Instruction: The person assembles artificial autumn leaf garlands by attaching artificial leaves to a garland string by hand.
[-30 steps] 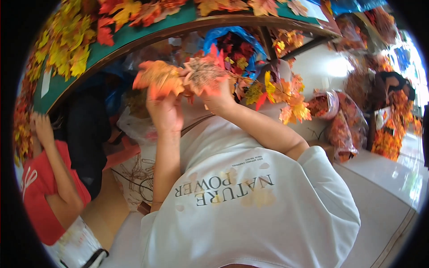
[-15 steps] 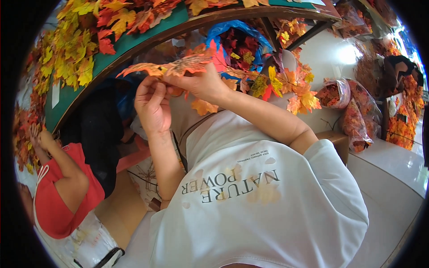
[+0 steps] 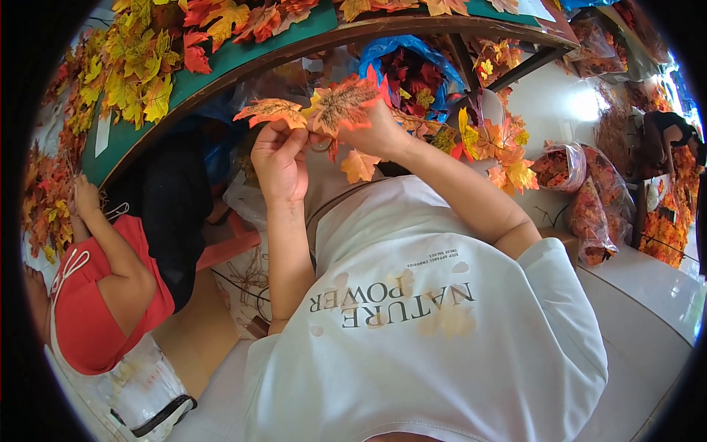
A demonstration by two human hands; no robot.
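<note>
My left hand (image 3: pixel 281 168) is closed, thumb and fingertips pinching an artificial maple leaf garland near the base of an orange leaf (image 3: pixel 271 112). My right hand (image 3: pixel 377 134) grips the same garland just to the right. A larger orange leaf with dark speckles (image 3: pixel 345 104) stands up in front of its fingers and hides most of them. Below the hands hangs a yellow-orange leaf (image 3: pixel 359 166). More of the strand, with orange and yellow leaves (image 3: pixel 501 144), trails past my right forearm.
A green-topped table (image 3: pixel 221 65) bearing leaf piles (image 3: pixel 136 62) curves across the front. Beneath it sits a blue bag (image 3: pixel 375 50) of dark red leaves. A co-worker in red (image 3: pixel 110 295) sits at left. Clear bags of leaves (image 3: pixel 589 214) stand at right.
The view has shifted, so both hands appear slightly farther right. The speckled leaf has turned to show more of its face. Both hands keep their hold on the garland.
</note>
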